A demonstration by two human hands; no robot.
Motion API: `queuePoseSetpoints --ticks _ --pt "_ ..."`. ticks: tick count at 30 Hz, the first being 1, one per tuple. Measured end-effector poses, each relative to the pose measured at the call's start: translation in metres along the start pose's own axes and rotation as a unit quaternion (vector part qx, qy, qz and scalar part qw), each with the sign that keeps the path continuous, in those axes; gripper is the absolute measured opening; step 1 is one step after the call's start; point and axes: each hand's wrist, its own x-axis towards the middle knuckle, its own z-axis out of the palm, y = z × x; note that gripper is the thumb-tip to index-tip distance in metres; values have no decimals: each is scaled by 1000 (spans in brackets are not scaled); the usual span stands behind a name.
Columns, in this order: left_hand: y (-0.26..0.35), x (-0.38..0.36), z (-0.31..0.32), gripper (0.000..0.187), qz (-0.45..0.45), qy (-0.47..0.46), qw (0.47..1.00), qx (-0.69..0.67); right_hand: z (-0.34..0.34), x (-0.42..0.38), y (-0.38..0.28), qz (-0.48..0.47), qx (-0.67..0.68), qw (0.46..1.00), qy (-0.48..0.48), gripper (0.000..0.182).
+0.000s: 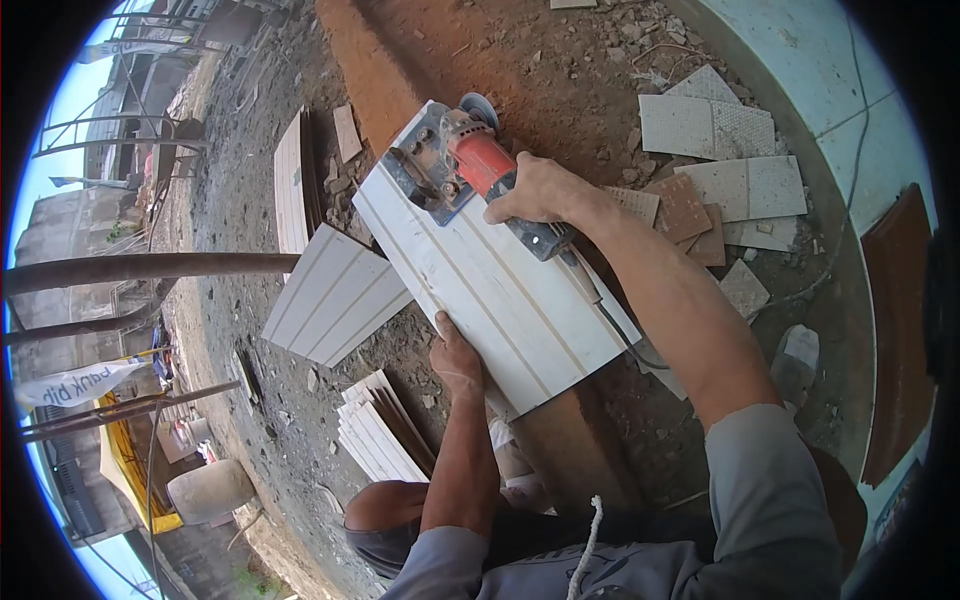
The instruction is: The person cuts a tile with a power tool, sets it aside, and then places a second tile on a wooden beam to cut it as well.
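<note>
A red and black power cutter [487,165] with a flat metal base and a round disc rests on the far end of a striped white tile [490,300]. My right hand [540,190] is wrapped round the cutter's body. Near the middle of the tile's left edge is my left hand [457,358], its thumb on top and its other fingers partly hidden. The tile lies across a reddish-brown beam [580,440]. A cord runs from the back of the cutter toward the right. Where the disc meets the tile is hard to make out.
Another striped tile [335,295] lies on the left, near a tile stack [295,180]. A second stack [380,425] stands by my left knee. Broken tiles [745,185] cover the ground at right. Metal poles [150,268] extend in from the left.
</note>
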Motion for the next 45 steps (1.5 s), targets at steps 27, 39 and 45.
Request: queuePoseSetpoints --ticks 27,39,45 --pt "-20 19 1 80 24 35 999 12 -3 46 -2 3 35 999 5 76" --pt "-23 22 -2 81 8 24 999 39 30 -76 23 74 32 996 46 95" --pt "-26 25 -1 81 -2 32 997 66 46 -144 41 103 46 993 40 92"
